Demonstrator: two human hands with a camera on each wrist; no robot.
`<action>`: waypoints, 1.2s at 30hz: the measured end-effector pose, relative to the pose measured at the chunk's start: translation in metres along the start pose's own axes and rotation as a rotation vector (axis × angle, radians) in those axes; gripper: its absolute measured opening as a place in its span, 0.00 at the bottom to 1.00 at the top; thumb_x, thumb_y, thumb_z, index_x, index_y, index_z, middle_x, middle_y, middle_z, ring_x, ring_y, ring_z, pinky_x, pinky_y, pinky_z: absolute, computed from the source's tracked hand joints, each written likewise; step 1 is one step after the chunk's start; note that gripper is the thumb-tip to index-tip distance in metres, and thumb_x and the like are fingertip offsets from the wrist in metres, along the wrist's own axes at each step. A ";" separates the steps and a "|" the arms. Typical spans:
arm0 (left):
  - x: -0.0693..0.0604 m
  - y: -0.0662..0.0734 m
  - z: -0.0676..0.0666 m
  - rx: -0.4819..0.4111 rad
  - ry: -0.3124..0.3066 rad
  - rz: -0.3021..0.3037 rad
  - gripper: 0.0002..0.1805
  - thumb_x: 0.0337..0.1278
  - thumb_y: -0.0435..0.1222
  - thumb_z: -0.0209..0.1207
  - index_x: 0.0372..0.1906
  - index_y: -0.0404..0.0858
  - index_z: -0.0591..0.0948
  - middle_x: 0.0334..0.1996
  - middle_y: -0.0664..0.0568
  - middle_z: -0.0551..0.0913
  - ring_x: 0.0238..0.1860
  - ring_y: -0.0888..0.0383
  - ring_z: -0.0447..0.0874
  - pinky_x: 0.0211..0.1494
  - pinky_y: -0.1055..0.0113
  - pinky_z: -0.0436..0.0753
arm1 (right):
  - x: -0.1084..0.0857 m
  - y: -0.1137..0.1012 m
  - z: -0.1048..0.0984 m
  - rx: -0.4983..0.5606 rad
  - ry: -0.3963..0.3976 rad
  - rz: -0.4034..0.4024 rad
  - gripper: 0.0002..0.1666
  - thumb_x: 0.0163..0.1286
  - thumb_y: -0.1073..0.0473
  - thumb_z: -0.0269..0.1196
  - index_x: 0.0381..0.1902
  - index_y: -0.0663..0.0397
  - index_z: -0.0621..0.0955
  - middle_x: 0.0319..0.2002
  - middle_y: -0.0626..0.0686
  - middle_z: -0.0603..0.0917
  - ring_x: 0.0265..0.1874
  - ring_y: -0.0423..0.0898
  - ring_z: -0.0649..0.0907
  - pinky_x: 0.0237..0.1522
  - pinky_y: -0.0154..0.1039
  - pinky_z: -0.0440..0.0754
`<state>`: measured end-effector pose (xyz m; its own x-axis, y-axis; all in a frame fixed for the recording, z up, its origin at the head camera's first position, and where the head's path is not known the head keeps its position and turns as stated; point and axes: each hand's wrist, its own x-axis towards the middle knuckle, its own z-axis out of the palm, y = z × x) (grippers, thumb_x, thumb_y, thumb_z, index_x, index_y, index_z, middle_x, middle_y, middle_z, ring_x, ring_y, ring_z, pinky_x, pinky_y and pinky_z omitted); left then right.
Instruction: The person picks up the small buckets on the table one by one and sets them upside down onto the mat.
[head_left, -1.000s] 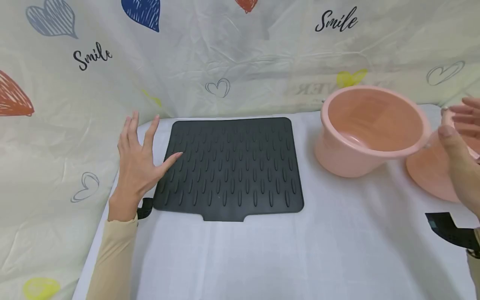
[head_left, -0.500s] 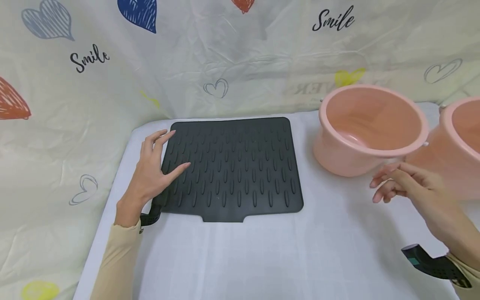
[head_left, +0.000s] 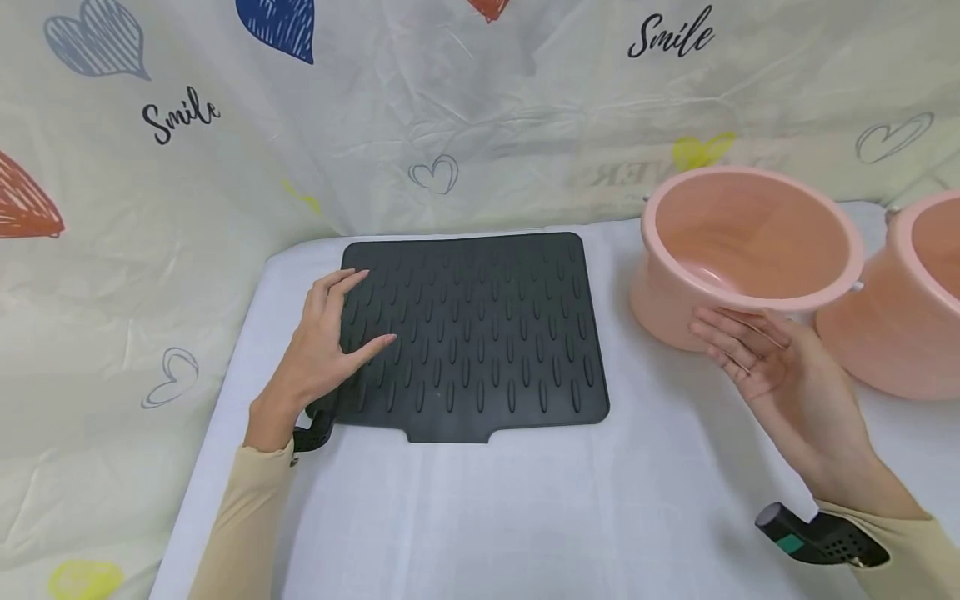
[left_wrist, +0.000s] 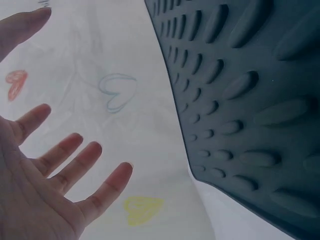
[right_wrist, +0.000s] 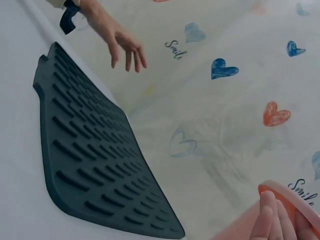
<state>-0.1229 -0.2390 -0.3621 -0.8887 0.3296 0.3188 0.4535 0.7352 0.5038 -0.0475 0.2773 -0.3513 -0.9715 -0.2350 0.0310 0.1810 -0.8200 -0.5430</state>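
A person's left hand (head_left: 318,358) hovers by the left edge of a dark, ridged rubber mat (head_left: 480,333), fingers and thumb spread wide, holding nothing. In the left wrist view, the fingers are clear of the mat.

The right hand (head_left: 783,392) is at the near side of a pink tub (head_left: 663,304), palm turned up and outward, fingers nearly straight and close together just below the rim. It grips nothing; whether the fingertips touch the tub is hard to tell.

The tub stands upright on the white-covered surface (head_left: 525,517), to the right of the mat and apart from it, well away from the left hand. Just beyond the right hand, a second pink tub (head_left: 900,333) is cut off by the frame's right edge.
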 end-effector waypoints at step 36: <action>0.002 0.007 0.013 0.028 -0.079 -0.012 0.48 0.59 0.46 0.74 0.77 0.34 0.64 0.77 0.36 0.57 0.76 0.37 0.55 0.70 0.37 0.68 | 0.014 0.012 0.020 0.108 0.291 -0.350 0.24 0.82 0.72 0.47 0.72 0.59 0.67 0.57 0.68 0.75 0.53 0.66 0.84 0.61 0.58 0.80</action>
<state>-0.1224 -0.2253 -0.3688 -0.8969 0.3659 0.2482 0.4420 0.7553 0.4839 -0.0564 0.2539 -0.3408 -0.9768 0.2087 -0.0479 -0.1652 -0.8771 -0.4510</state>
